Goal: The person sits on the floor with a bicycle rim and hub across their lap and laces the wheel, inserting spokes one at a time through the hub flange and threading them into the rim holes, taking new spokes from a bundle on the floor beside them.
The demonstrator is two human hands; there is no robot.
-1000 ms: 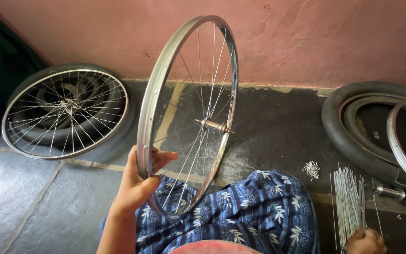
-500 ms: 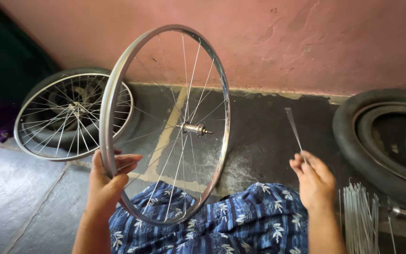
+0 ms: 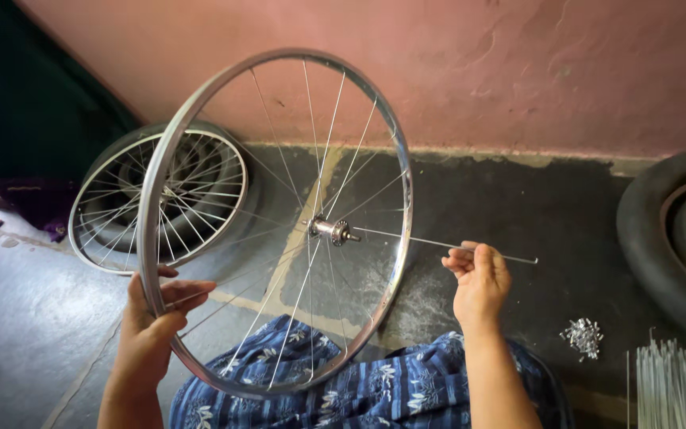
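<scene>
Spoke [image 3: 446,243], raised a moment ago, now meets the hub [image 3: 329,229]; our right hand [image 3: 479,280] pinches it, left hand [image 3: 152,322] grips the rim [image 3: 152,238]

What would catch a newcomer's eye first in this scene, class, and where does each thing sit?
The big silver rim stands upright at centre, its edge held by the left hand. The right hand pinches a loose spoke whose tip points at the hub. Behind, a finished wheel leans on the pink wall, and more spokes lie at bottom right.
</scene>
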